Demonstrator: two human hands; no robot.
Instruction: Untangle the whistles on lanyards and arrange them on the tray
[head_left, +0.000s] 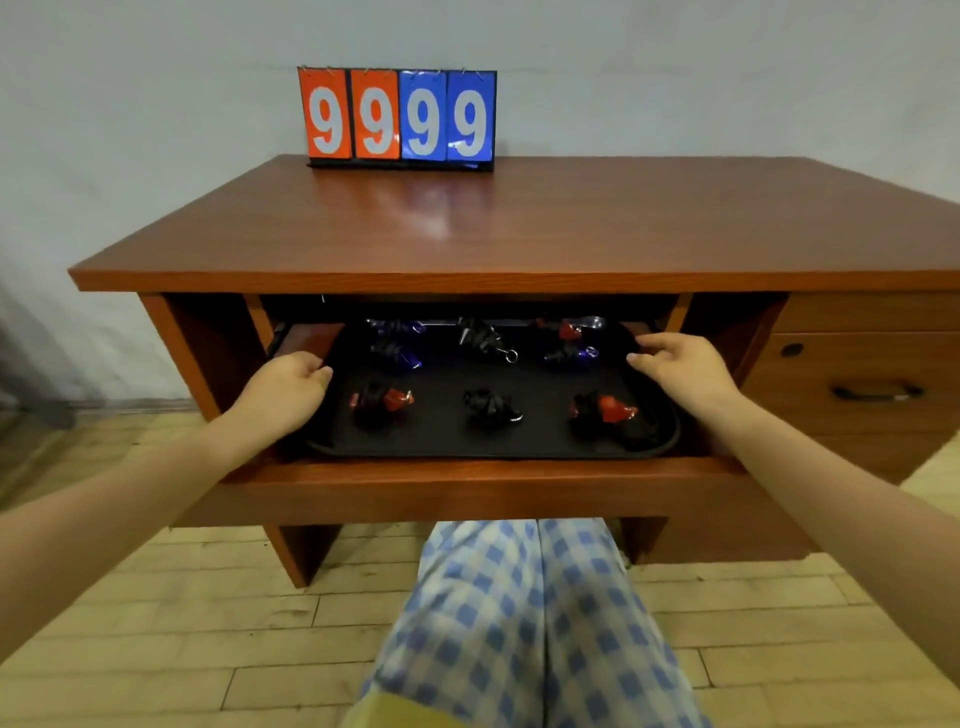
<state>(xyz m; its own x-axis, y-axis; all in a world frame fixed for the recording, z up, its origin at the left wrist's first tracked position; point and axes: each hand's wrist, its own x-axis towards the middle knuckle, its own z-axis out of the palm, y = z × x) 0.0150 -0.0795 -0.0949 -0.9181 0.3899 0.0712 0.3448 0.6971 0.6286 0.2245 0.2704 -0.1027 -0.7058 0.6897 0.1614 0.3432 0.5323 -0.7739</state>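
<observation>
A black tray (447, 439) lies on the pulled-out shelf (467, 483) under the desk top. Several whistles with bundled black lanyards sit on it in two rows: red (397, 400), black (493, 405) and red (613, 408) in front, blue (400, 353), black (483, 338) and a red and blue pair (571, 343) behind. My left hand (285, 384) grips the tray's left edge, fingers curled over the rim. My right hand (680, 364) is at the tray's right rear edge with fingers bent at the rim; the contact there is hard to make out.
A flip scoreboard (397, 119) reading 9999 stands at the back of the wooden desk top (519, 228). Drawers with a black handle (878, 392) are on the right. My legs in checked trousers (524, 623) are below the shelf, over a wooden floor.
</observation>
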